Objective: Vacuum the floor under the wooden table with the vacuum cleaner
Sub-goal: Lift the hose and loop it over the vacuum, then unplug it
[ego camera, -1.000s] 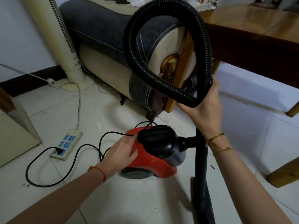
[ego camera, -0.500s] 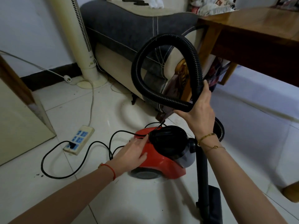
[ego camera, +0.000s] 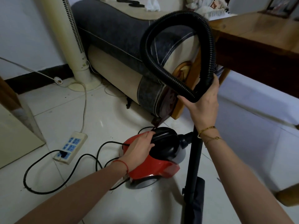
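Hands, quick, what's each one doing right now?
Left hand: open, fingers resting on the red vacuum cleaner.
Right hand: gripping the black hose.

Home living room, sofa, tower fan, wooden table, tiled floor

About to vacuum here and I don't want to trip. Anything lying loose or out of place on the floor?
Yes: the black power cord sprawls in loose loops over the tiles between the power strip and the red vacuum cleaner, beside the left hand.
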The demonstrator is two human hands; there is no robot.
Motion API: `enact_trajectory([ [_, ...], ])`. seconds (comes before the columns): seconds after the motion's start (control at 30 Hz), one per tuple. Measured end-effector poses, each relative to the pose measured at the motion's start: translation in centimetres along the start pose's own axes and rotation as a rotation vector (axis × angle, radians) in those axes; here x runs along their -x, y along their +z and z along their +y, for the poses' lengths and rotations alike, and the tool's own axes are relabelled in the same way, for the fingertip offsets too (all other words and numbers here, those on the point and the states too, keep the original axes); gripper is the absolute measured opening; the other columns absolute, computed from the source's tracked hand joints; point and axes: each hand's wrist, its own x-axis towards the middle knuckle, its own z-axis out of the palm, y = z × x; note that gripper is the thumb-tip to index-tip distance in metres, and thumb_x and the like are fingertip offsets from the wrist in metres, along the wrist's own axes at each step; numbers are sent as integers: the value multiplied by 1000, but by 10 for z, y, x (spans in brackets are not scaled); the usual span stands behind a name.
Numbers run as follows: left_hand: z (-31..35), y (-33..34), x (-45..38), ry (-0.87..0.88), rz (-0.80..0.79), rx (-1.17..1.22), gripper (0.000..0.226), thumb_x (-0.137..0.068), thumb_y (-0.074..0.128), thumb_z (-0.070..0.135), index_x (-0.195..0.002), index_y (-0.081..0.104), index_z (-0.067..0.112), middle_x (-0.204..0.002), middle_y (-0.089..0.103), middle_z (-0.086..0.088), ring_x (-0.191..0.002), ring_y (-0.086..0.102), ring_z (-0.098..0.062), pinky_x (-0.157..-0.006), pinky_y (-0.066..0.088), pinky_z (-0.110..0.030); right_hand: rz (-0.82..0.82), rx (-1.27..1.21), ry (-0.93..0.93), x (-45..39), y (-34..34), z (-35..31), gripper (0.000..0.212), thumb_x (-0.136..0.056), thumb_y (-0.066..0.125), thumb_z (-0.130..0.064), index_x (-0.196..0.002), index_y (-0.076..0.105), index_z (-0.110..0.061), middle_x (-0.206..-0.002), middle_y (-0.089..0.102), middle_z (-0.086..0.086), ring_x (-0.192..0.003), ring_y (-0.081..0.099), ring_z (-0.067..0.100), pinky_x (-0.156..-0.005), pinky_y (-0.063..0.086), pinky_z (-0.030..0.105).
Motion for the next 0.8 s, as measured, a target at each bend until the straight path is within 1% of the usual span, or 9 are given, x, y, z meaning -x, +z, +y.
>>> enact_trajectory([
  [0.13, 1, 2, -6, -25, -8, 46, 42, -94, 55, 11, -134, 44, 14, -126, 54, -2, -112, 55, -14, -91, 42, -17, -28, 1, -20, -4, 3, 3, 104, -72, 79, -45, -148, 18, -7, -146, 34, 6, -120, 52, 25, -88, 54, 47],
  [0.27, -7, -6, -17, -65, 7, 72, 45, -89, 55, -3, -131, 48, 13, -123, 54, -3, -112, 53, -13, -81, 28, 7, -43, -10, -40, -14, 2, 2, 104, -72, 78, -48, -147, 18, -7, -145, 37, 8, -118, 54, 25, -88, 54, 45],
  [0.3, -12, -11, -21, -77, 3, 76, 45, -89, 55, -5, -130, 49, 13, -122, 54, -3, -111, 53, -13, -79, 27, 9, -40, -10, -44, -18, 3, 2, 104, -72, 77, -50, -147, 18, -7, -145, 37, 8, -118, 54, 25, -88, 55, 45],
  [0.5, -39, -35, -44, -133, -18, 94, 43, -87, 55, -6, -126, 53, 13, -118, 57, -3, -111, 53, -15, -84, 35, -7, -40, -73, -29, -46, 16, -2, 108, -69, 78, -53, -147, 18, -7, -146, 36, 8, -124, 49, 23, -95, 51, 41],
  [0.57, -47, -38, -50, -133, -30, 89, 42, -86, 56, -5, -123, 54, 13, -115, 59, -4, -110, 55, -17, -86, 38, -13, -51, -90, -18, -52, 25, -3, 109, -68, 80, -52, -146, 19, -7, -146, 36, 7, -125, 46, 16, -96, 47, 36],
  [0.6, -51, -39, -54, -128, -39, 88, 41, -86, 56, -5, -123, 54, 14, -114, 59, -4, -109, 56, -17, -87, 40, -15, -54, -101, -14, -55, 29, -3, 110, -67, 80, -52, -146, 19, -7, -146, 35, 5, -124, 42, 9, -97, 46, 34],
  [0.63, -54, -40, -57, -127, -47, 91, 42, -86, 55, -5, -123, 54, 15, -114, 59, -4, -108, 56, -16, -86, 40, -14, -58, -116, -9, -58, 33, -3, 111, -66, 80, -53, -146, 19, -7, -146, 36, 4, -122, 37, 1, -97, 44, 31],
  [0.7, -57, -40, -62, -139, -61, 100, 45, -87, 54, -7, -125, 53, 16, -116, 58, -2, -108, 55, -12, -81, 37, -6, -65, -139, 8, -64, 42, -2, 111, -65, 82, -52, -146, 20, -9, -144, 37, 2, -115, 32, -9, -96, 42, 26],
  [0.8, -58, -39, -70, -145, -45, 105, 45, -88, 54, -7, -126, 53, 16, -117, 57, -1, -106, 52, -8, -74, 33, 3, -58, -148, 22, -70, 53, 2, 113, -64, 82, -54, -146, 19, -9, -145, 37, 1, -117, 36, -6, -97, 42, 26],
])
